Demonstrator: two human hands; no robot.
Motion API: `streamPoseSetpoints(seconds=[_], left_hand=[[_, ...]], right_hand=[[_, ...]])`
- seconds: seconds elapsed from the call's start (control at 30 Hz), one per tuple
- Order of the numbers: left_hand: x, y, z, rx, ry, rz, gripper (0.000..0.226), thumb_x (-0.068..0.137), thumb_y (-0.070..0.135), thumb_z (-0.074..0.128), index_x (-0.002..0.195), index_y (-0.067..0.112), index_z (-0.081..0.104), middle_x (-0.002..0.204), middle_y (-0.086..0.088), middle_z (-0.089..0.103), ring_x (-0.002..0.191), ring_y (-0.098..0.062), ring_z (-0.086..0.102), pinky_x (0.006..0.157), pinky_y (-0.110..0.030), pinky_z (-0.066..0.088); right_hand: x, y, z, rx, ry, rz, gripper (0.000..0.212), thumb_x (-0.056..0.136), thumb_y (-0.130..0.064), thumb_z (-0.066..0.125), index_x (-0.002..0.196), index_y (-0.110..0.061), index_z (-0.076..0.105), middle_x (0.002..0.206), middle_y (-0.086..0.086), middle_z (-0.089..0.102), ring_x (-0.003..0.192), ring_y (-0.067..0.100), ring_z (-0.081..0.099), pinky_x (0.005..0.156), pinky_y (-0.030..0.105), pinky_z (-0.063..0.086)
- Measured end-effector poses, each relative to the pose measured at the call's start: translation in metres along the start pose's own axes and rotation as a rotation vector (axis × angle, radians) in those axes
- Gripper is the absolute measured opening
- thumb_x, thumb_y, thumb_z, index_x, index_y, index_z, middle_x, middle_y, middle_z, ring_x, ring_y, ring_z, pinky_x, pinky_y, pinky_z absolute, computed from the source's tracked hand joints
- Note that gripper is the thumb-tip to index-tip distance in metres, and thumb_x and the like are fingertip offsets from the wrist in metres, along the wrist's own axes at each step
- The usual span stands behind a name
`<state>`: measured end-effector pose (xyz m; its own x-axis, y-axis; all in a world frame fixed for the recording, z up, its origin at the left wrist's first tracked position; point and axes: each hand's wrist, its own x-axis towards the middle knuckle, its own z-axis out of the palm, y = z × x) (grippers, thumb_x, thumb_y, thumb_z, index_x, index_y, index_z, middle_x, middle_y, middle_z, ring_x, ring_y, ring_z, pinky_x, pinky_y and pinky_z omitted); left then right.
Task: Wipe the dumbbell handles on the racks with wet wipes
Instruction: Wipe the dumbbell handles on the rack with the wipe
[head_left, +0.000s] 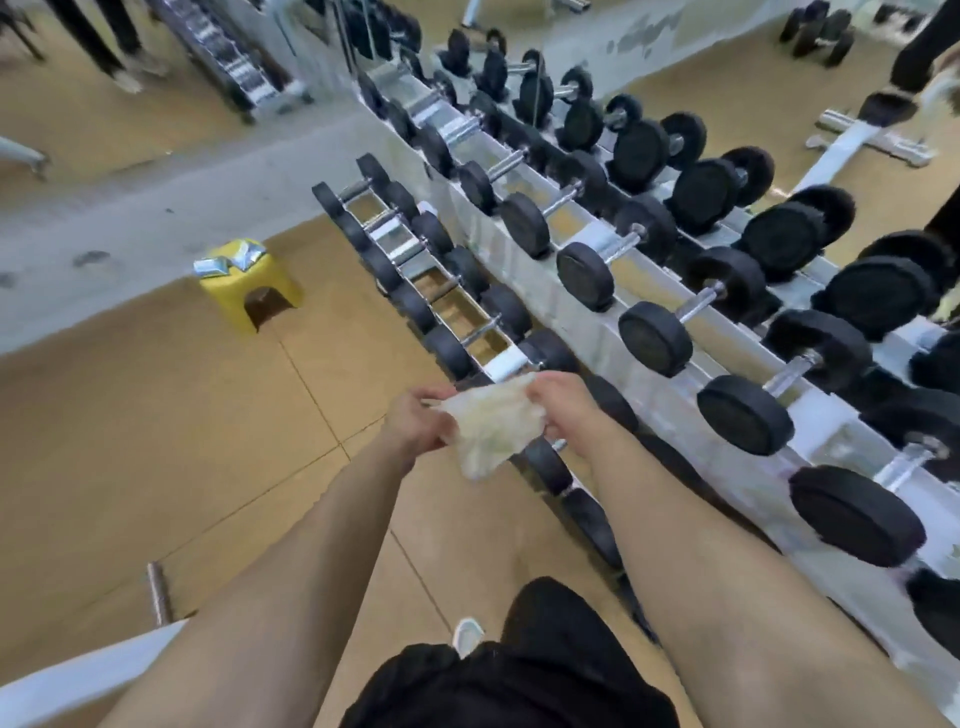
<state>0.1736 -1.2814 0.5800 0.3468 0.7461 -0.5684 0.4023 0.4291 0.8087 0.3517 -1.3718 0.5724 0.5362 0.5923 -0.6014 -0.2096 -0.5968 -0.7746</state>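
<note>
Wipe (493, 426) between both hands, dumbbell rack (649, 332) right of it, stool (249, 283) far left.

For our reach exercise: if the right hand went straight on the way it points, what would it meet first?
Likely a small dumbbell on the lower rack, just past the wet wipe the right hand grips; depth is unclear.

Black dumbbells (655, 338) (chrome handles), yellow stool (249, 283), off-white wet wipe (491, 423), tan floor (156, 441)
</note>
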Motion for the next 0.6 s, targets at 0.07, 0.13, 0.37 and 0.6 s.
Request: streamPoseSetpoints(seconds=[0.07,0.13,0.37,0.6], left_hand=[[0.018,0.006,-0.026,-0.059,0.063,-0.045,0.039,0.083,-0.021,0.053,0.116,-0.003,0.063,0.108,-0.014,0.064,0.084,-0.023,0.062,0.052,-0.025,0.058],[0.039,0.014,-0.049,-0.053,0.084,-0.049,0.036,0.084,-0.015,0.059,0.114,0.004,0.066,0.108,-0.013,0.065,0.086,-0.025,0.064,0.056,-0.027,0.057],[0.129,0.069,-0.13,-0.171,0.07,0.052,0.022,0.087,0.002,0.064,0.099,0.02,0.07,0.1,-0.009,0.067,0.092,-0.025,0.065,0.075,-0.036,0.059],[0.25,0.149,-0.215,-0.201,0.098,0.024,0.025,0.09,0.001,0.064,0.111,0.012,0.07,0.102,-0.01,0.068,0.093,-0.024,0.066,0.069,-0.031,0.056]], right_hand=[[0.015,-0.015,0.033,-0.003,-0.038,0.01,0.018,0.077,-0.011,0.057,0.09,-0.007,0.07,0.083,0.017,0.061,0.071,0.028,0.059,0.05,0.031,0.051],[0.029,-0.033,0.06,-0.022,-0.075,0.014,0.022,0.075,-0.014,0.056,0.093,-0.012,0.069,0.093,0.013,0.067,0.083,0.028,0.064,0.067,0.043,0.061],[0.109,-0.106,0.143,-0.058,-0.221,-0.02,0.036,0.082,-0.031,0.071,0.114,-0.014,0.072,0.103,0.006,0.075,0.096,0.024,0.072,0.071,0.031,0.06],[0.227,-0.208,0.234,-0.127,-0.266,-0.059,0.013,0.094,-0.021,0.065,0.105,-0.02,0.071,0.108,0.007,0.075,0.098,0.024,0.071,0.076,0.036,0.06]])
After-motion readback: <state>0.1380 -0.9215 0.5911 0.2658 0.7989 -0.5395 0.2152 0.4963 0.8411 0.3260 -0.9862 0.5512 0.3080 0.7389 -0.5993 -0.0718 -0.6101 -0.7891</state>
